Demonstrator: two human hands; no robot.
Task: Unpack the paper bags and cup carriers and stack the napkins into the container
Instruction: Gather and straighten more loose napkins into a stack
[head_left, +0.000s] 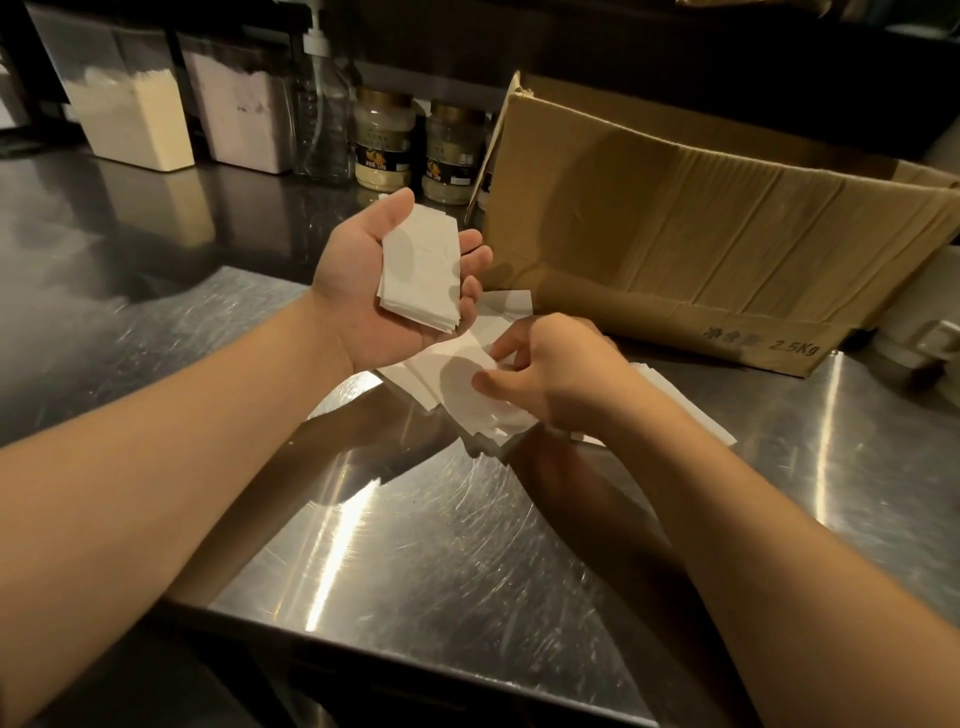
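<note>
Over a steel counter (441, 545), the left hand (363, 291) cradles stacked napkins (423, 270), fingers loosely curled around them. The right hand (550, 374) pinches a napkin from a loose pile (457, 384) beside a cardboard box (701, 228).

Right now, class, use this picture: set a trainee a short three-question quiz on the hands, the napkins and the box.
1. True or false: the left hand holds a napkin stack in its upturned palm.
2. What is the right hand picking at? A) a jar B) loose napkins on the counter C) the box flap
3. Fill in: the cardboard box stands to the ____ of the hands.

Key: 1 true; 2 B; 3 right
</note>
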